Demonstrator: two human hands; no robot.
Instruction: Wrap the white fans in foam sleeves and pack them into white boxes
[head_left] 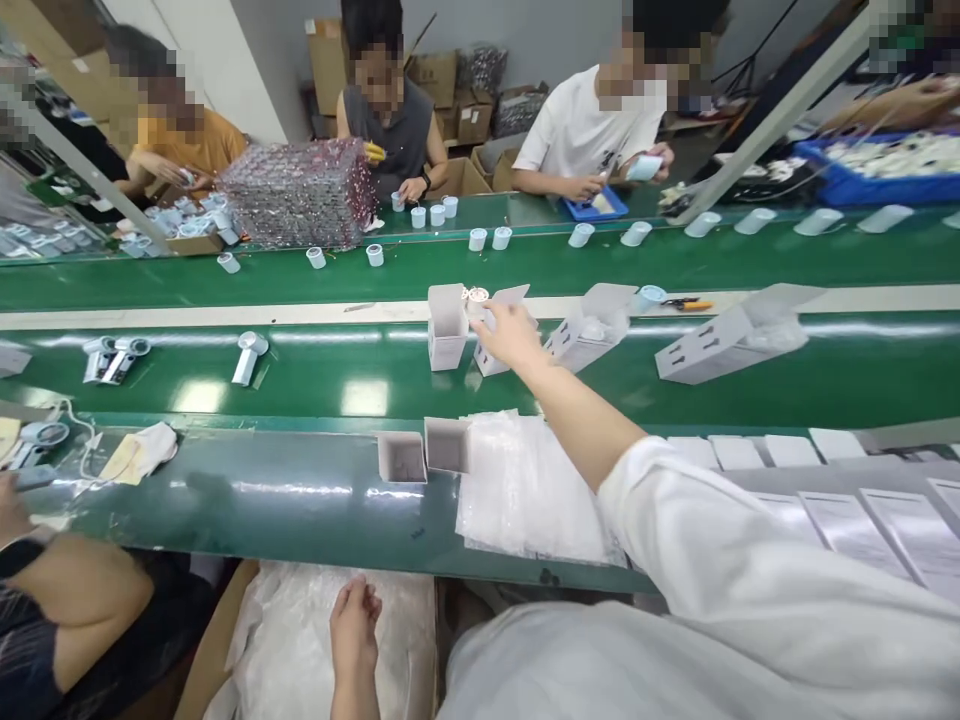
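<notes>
Green conveyor belt (675, 395), right hand (510, 335) on white carton (489, 362)

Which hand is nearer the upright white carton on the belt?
Right: the right hand is beside the white carton, reaching across from the near side. The left hand is much farther back, low on the plastic sheeting.

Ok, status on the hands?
Right hand on tilted carton, on the belt. Left hand on plastic bag. Upright carton beside the tilted one.
</notes>
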